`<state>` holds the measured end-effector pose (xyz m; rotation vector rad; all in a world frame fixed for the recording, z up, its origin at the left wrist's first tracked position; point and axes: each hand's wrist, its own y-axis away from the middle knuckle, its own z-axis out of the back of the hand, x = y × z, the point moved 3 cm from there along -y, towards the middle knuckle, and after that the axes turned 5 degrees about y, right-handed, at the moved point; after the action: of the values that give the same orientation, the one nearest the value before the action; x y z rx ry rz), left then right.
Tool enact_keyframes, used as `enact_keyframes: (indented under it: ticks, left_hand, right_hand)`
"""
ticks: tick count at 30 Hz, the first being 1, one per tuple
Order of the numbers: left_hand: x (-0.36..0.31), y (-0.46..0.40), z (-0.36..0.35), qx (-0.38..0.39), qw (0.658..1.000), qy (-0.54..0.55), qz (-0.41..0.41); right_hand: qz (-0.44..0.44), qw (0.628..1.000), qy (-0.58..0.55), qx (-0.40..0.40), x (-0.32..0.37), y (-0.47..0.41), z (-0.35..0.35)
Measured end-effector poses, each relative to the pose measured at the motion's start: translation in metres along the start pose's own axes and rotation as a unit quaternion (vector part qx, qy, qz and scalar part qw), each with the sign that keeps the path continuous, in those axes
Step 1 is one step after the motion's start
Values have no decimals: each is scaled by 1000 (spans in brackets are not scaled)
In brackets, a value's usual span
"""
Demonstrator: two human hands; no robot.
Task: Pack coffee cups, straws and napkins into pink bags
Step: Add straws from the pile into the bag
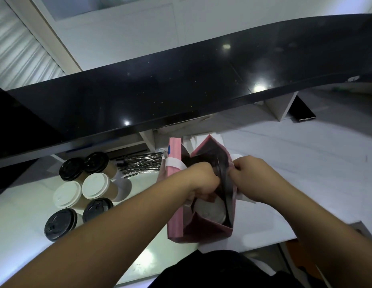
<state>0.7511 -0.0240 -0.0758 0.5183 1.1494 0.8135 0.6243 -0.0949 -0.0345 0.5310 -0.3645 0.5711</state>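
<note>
Two hands work inside an upright pink paper bag (176, 221): left hand (203, 181) fingers hidden, grip unclear; right hand (251, 175) pinching its rim. Straws (143, 163) likely next.

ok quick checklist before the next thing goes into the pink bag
1. Bag open: ok. The pink bag stands upright on the white counter with its mouth spread.
2. Cup inside: ok. A white-lidded cup sits upright at the bottom.
3. Left hand free: cannot tell. Its fingers curl down inside the bag's mouth, and what they hold is hidden.
4. Right hand steadying the bag: ok. It pinches the bag's right edge.
5. Straws within reach: ok. The wrapped straws lie just left of the bag.
6. More cups ready: ok. Six lidded cups stand to the left.
</note>
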Motion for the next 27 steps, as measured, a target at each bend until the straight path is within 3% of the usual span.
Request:
enact_keyframes:
  ticks: [5,9,12,15,21,24,27]
  left_hand:
    - [-22,40,22,-45,973,-186,-127]
    - [-19,74,39,-93,967,-139,-193]
    - [1,90,59,-175,955,-113,-211]
    - [29,105,77,-230,946,-98,-206]
    - [75,120,54,-180,969,-125,-110]
    - [77,122,39,-169,974,-102,-112]
    - [77,123,33,-162,973,-115,-118]
  right_hand:
    - [-4,1000,11,-11,0,-2,-3]
    - [9,999,29,-30,2,0,-3]
    - [21,998,42,-47,3,1,-2]
    - [32,996,43,-68,7,3,0]
    - [109,981,99,-128,34,-8,1]
    - [163,965,149,-143,52,-26,0]
    - [188,957,193,-109,67,-43,0]
